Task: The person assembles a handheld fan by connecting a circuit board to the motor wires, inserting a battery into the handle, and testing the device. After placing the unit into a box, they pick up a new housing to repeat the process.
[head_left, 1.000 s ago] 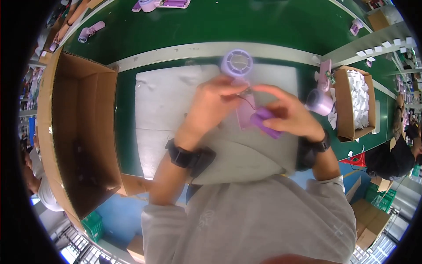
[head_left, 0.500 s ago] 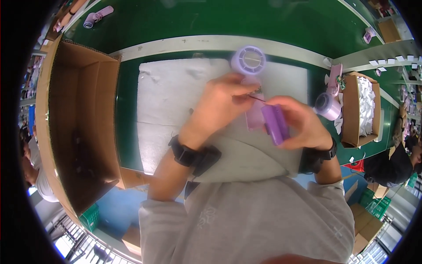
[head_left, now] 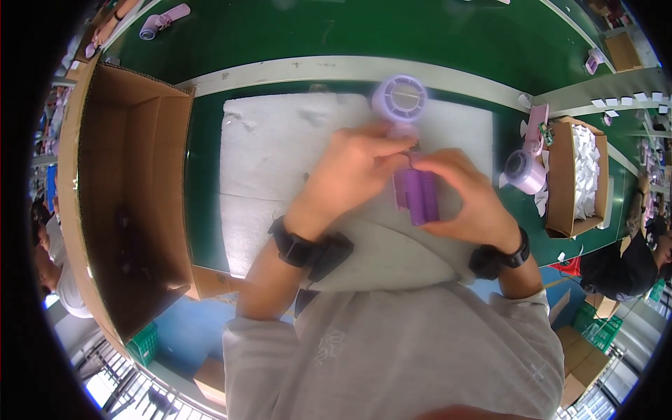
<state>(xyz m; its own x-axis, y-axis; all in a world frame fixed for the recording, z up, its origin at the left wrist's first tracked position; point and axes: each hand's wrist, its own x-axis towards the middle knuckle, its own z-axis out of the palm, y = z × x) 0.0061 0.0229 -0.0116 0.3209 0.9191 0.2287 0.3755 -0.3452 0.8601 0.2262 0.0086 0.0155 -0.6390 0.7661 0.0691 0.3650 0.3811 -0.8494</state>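
While the lilac fan (head_left: 402, 102) lies on the white foam sheet (head_left: 269, 171), the right hand (head_left: 472, 196) holds the purple block (head_left: 421, 197) by its ends over the fan's handle (head_left: 400, 190). The left hand (head_left: 353, 166) pinches near the handle's top; I cannot tell what it grasps. Off right, another fan (head_left: 526, 173) lies beside a box (head_left: 560, 185) of scraps (head_left: 585, 171).

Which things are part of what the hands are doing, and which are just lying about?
Part of it:
purple piece, held by the right hand
lilac device, at the left hand
white pad, underneath

Seemingly lying about:
another lilac device, right
small box of white pieces
big cardboard box, left
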